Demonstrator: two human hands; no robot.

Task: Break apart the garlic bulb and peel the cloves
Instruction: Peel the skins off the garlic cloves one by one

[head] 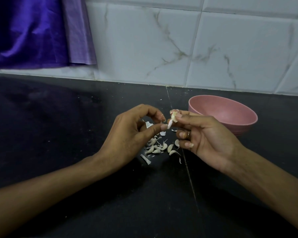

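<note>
My right hand (201, 134) pinches a pale garlic clove (173, 117) between thumb and fingertips, held above the black counter. My left hand (127, 134) pinches a thin strip of papery skin (169, 124) that hangs off the clove's lower end. Below the hands, several loose cloves (157, 148) lie in a small heap on the counter, mixed with bits of white peel (145, 159). A ring sits on one finger of my right hand.
A pink bowl (230, 115) stands on the black counter (58, 134) just behind my right hand. A white marbled tile wall (179, 48) runs along the back. Purple cloth (33, 31) hangs at the upper left. A seam crosses the counter.
</note>
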